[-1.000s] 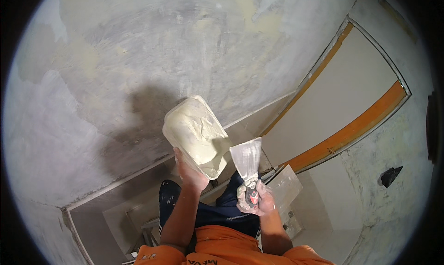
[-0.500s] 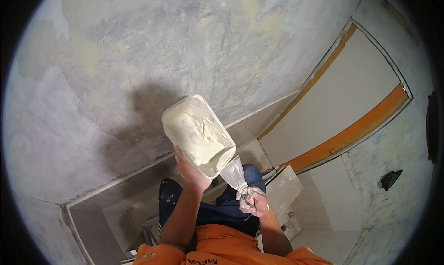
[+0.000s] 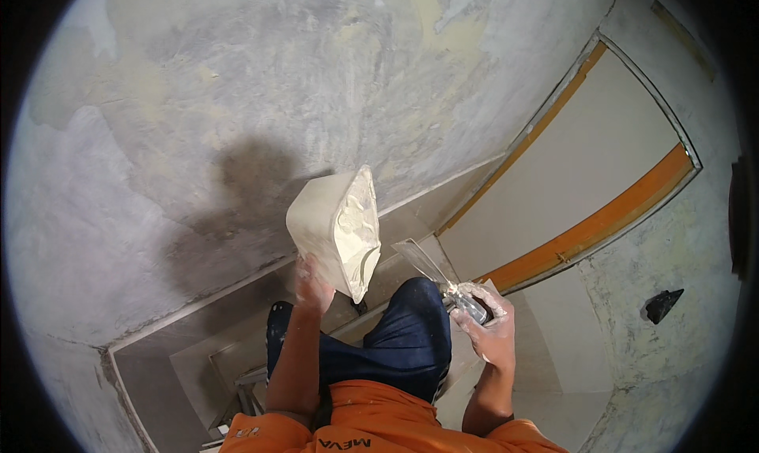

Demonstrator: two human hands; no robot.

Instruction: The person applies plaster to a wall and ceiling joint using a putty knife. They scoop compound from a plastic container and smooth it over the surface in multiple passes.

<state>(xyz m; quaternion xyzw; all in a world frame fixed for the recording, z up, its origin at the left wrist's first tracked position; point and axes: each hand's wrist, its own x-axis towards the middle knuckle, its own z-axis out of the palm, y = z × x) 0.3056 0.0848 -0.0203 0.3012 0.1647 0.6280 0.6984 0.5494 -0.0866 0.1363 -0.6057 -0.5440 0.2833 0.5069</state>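
Observation:
My left hand [image 3: 314, 283] grips the lower end of a white plastic tub [image 3: 320, 220], tipped so that its mouth faces right. Pale cream plaster [image 3: 357, 232] fills much of the tub and clings to its rim. To the right, my right hand [image 3: 486, 318], smeared with plaster, is closed round the handle of a putty knife [image 3: 423, 261]. The blade points up and left, tilted nearly edge-on, apart from the tub. Part of the handle is hidden by my fingers.
A patchy grey plastered wall [image 3: 198, 81] rises in front, bearing the tub's shadow. At right is a pale door panel [image 3: 569, 145] with an orange-brown frame [image 3: 593, 228]. A dark fitting [image 3: 662, 305] sticks out of the right wall. My bent knees [image 3: 411, 311] lie below the tub.
The tub has turned from showing its open top to lying more on its side. My right hand and the putty knife have moved right and up, away from the tub, and the blade has turned.

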